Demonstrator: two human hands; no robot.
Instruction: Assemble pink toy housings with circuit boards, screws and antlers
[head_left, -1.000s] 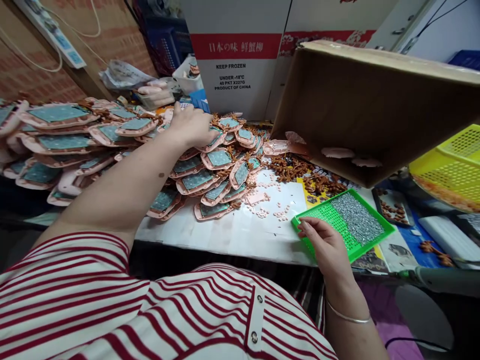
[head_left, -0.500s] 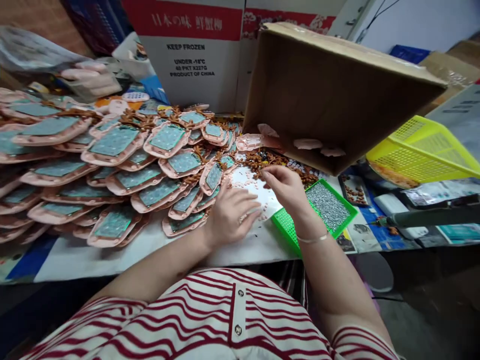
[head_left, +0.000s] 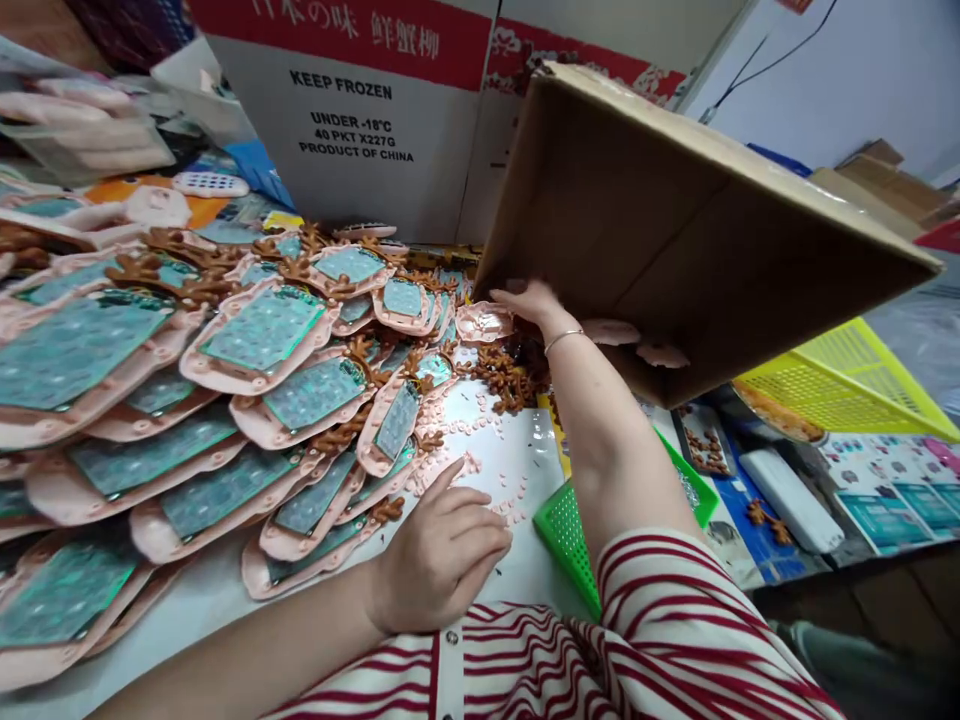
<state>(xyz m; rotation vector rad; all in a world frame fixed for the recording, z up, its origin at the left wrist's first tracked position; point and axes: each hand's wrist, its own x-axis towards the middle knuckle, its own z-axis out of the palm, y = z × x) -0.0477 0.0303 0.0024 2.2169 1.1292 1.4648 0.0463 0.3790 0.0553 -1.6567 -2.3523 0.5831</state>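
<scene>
Meanwhile, a Reach Into the Tilted Box

Right hand (head_left: 529, 300) stretched with fingers spread to the tipped cardboard box (head_left: 675, 240), touching its lower edge beside a pink shell (head_left: 484, 320). Left hand (head_left: 442, 555) rested loosely curled on the white table (head_left: 517, 455), index finger extended toward small pink buttons (head_left: 469, 465)

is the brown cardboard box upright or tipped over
Tipped. The box lies on its side, its open mouth facing the table, pink pieces at its lower edge, and the right hand reaching to the mouth.
</scene>
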